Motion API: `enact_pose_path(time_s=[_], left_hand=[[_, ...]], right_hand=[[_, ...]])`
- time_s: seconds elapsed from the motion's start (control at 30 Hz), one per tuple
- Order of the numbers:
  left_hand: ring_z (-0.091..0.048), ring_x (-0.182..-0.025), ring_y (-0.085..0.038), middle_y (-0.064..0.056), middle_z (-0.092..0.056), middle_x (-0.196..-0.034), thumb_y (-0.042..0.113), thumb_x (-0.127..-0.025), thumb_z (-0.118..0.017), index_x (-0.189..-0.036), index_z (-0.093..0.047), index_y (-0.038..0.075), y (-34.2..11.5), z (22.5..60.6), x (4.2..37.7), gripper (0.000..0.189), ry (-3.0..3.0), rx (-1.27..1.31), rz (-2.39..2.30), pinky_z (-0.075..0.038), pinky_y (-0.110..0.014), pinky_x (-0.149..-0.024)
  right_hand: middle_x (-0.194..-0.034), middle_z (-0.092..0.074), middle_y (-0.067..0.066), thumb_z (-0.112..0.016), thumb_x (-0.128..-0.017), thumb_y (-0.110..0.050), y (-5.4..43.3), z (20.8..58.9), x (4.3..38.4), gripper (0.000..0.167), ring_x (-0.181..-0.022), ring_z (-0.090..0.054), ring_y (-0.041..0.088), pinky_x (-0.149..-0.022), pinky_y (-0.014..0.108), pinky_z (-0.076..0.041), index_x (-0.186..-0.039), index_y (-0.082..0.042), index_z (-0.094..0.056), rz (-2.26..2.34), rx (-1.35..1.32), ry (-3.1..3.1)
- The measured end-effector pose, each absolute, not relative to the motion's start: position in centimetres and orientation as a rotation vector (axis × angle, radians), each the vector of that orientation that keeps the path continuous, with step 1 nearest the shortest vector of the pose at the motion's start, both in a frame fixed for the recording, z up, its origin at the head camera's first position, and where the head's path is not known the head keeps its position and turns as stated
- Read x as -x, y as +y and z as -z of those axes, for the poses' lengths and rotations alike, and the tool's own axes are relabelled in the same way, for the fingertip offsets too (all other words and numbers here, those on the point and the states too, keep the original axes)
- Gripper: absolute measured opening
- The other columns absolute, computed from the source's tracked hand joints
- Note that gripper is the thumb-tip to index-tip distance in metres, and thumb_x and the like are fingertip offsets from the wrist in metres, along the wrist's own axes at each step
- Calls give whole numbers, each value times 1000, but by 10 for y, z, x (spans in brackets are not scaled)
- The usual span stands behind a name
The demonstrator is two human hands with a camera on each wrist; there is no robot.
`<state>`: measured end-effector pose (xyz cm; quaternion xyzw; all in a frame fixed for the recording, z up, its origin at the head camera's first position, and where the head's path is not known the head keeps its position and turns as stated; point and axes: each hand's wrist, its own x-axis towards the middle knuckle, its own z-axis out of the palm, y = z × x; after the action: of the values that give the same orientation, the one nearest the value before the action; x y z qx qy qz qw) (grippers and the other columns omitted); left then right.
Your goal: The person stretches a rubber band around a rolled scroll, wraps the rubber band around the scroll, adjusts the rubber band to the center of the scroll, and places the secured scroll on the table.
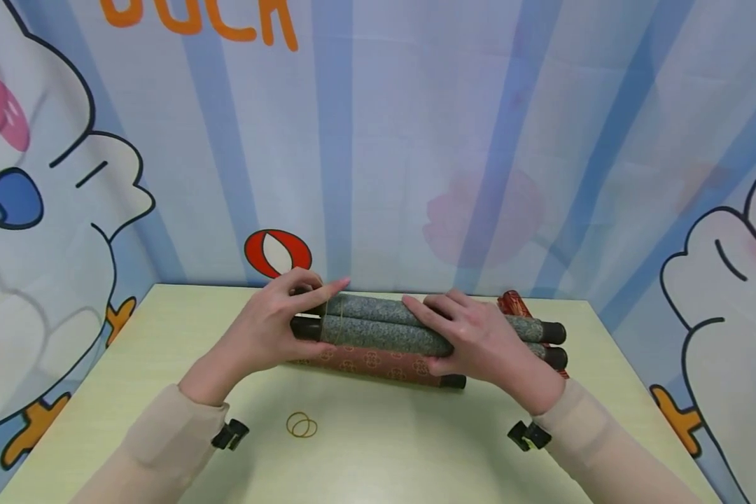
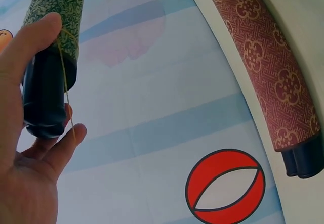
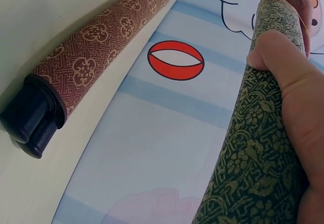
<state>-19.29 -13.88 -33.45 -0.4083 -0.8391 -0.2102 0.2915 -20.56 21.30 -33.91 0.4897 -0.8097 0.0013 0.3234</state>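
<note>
A green patterned scroll (image 1: 384, 334), rolled from both ends into two side-by-side rolls with black end knobs, is held up lengthwise in both hands. My left hand (image 1: 264, 325) grips its left end, thumb on the green cloth in the left wrist view. A thin yellow rubber band (image 2: 65, 72) loops about that end and stretches to a fingertip. Farther right, my right hand (image 1: 481, 339) wraps the rolls from above, its thumb along the near side. Behind and below lies a red scroll (image 1: 372, 365) with gold flower patterns and black knobs.
Two loose yellow rubber bands (image 1: 302, 420) overlap on the pale table (image 1: 378, 462), nearer to me. A shiny red-brown rolled item (image 1: 512, 303) shows partly behind the green scroll at the right. A printed cartoon curtain (image 1: 378, 140) borders the table's back and sides.
</note>
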Motion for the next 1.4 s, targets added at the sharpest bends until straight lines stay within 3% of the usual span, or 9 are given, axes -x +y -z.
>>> enact_pose_path(time_s=[0.17, 0.67, 0.83, 1.13, 1.4], left_hand=[[-62, -99, -20, -8, -61, -120, 31, -70, -102, -152, -63, 24, -140, 331, 190, 91, -2352, 1085, 588, -56, -39, -76], [-50, -88, -13, -1, -50, -114, 35, -78, -98, -145, -70, 26, -136, 328, 185, 73, -2577, 1073, 717, -47, -33, -74], [-47, -90, -15, -1, -45, -111, 17, -91, -79, -143, -71, 25, -135, 332, 184, 53, -2598, 1051, 883, -44, -33, -74], [-47, -95, -21, -1, -49, -111, 0, -98, -52, -137, -74, 18, -145, 334, 191, 49, -2667, 1024, 1306, -41, -33, -74], [-51, -112, -28, -8, -57, -117, 9, -105, -61, -130, -79, 13, -151, 339, 195, 31, -2719, 838, 1670, -50, -33, -82]], right_hand=[[-116, -70, 11, -96, -71, -46, 210, 341, 205, 97, -100, -69, 28, -62, 38, -61, -152, -9, -58, -4, -1301, -2110], [-117, -70, 11, -95, -71, -48, 207, 350, 204, 95, -98, -69, 27, -64, 37, -61, -150, -8, -60, 4, -1321, -2099], [-118, -70, 10, -96, -72, -47, 207, 349, 203, 95, -99, -69, 26, -65, 37, -62, -151, -9, -59, 2, -1329, -2098], [-118, -70, 8, -96, -71, -46, 206, 348, 199, 95, -98, -68, 25, -65, 36, -60, -151, -9, -60, 3, -1357, -2080], [-119, -70, 7, -95, -72, -46, 203, 349, 197, 94, -100, -68, 24, -69, 37, -62, -151, -10, -60, -1, -1364, -2077]])
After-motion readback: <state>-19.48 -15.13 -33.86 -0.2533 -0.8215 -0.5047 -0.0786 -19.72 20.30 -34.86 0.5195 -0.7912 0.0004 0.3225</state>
